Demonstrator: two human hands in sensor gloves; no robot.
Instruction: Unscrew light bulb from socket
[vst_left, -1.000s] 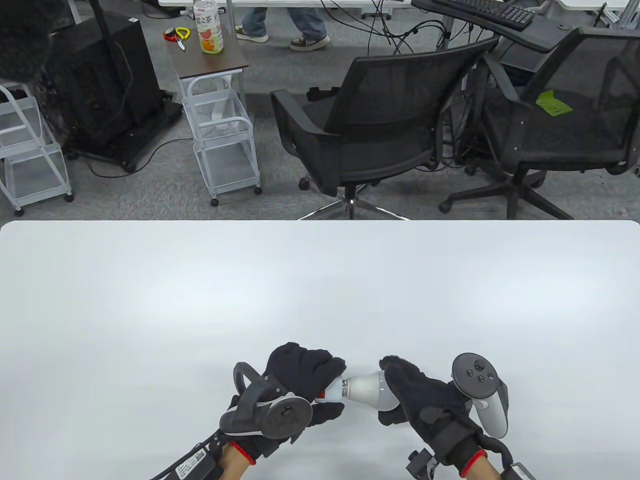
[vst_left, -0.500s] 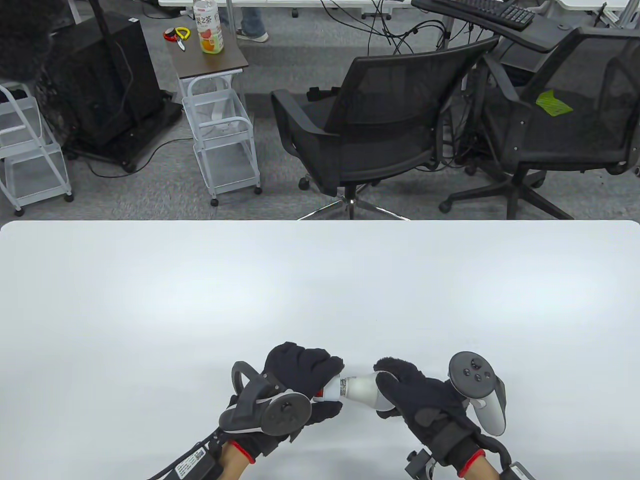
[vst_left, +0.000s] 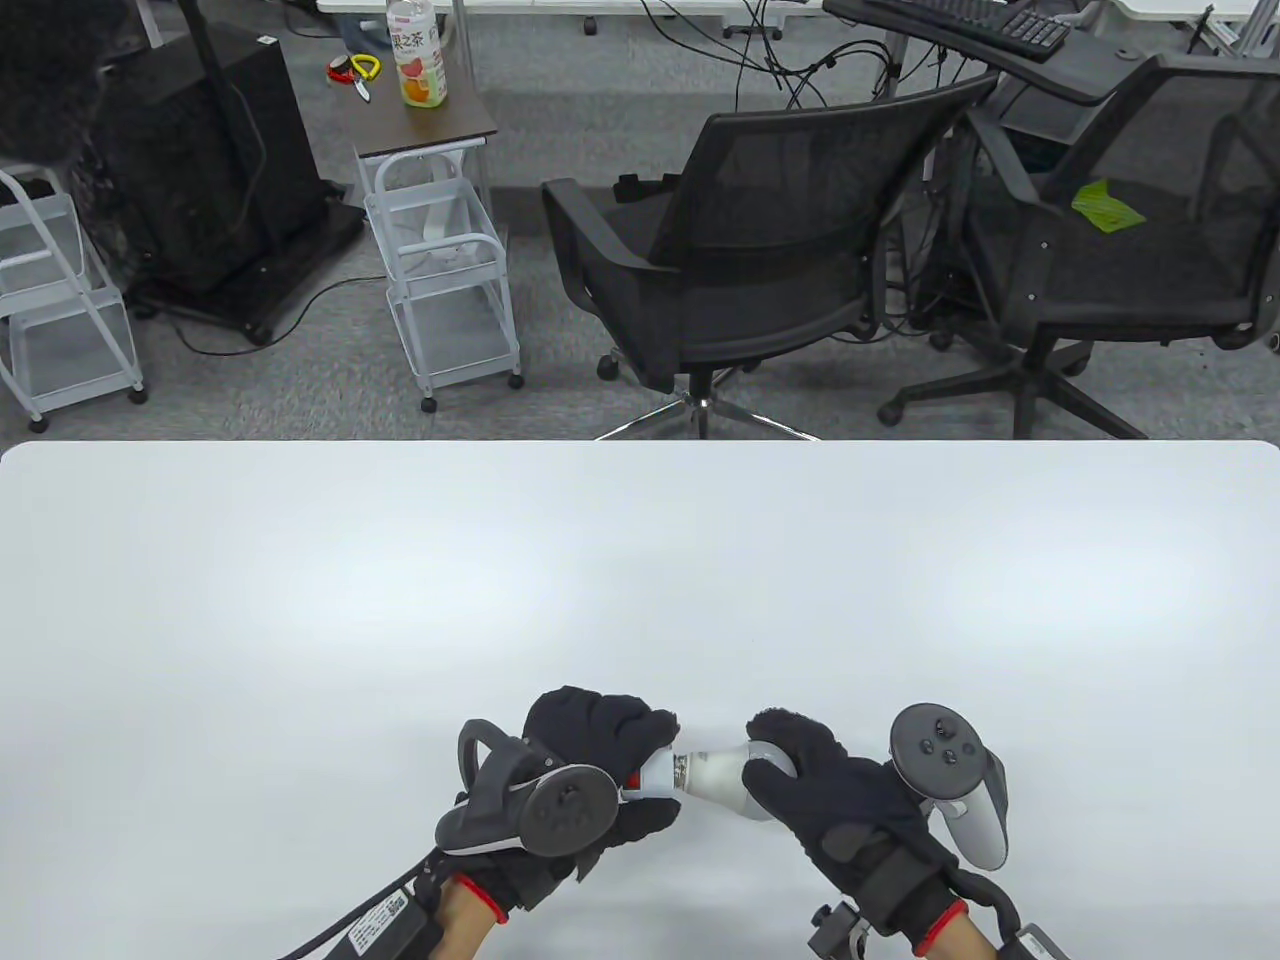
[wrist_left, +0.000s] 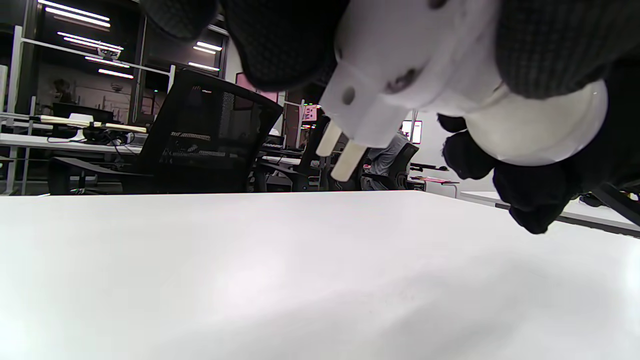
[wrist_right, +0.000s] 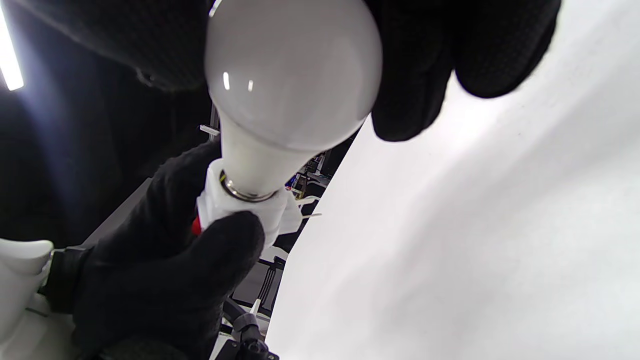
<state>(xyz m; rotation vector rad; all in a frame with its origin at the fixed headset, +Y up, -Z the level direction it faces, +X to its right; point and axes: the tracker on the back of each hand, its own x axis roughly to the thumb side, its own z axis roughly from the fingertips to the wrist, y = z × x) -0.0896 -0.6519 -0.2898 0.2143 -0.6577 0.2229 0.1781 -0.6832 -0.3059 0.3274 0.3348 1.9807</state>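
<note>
Leftmost, beyond the table (vst_left: 300, 560), stand a white cart (vst_left: 445, 290) with a bottle (vst_left: 415, 55) on its top, then two black chairs (vst_left: 740, 250) on the grey floor; nearer, at the table's front edge, the left hand (vst_left: 590, 770) curls its fingers (vst_left: 600, 715) around the white socket (vst_left: 655, 778), thumb below and fingers above, with a tracker (vst_left: 535, 805) strapped to its back; in the left wrist view the socket (wrist_left: 400, 65) shows as a plug adapter, its two pins (wrist_left: 340, 152) pointing down toward the table (wrist_left: 250, 275) without touching it; the socket is held clear of the surface; just right of it the bulb (vst_left: 725, 780) lies roughly level between the two hands, its metal thread (vst_left: 683, 772) partly showing at the socket's mouth; in the right wrist view a ring of thread (wrist_right: 245, 192) sits at the socket (wrist_right: 235, 210) rim, with the left hand (wrist_right: 165, 280) wrapped about it; the right hand (vst_left: 830, 790) closes its fingers (vst_left: 790, 735) over the round end of the bulb (wrist_right: 292, 70), fingertips (wrist_right: 415, 85) pressed against the glass; its own tracker (vst_left: 950, 785) sits farthest right.
</note>
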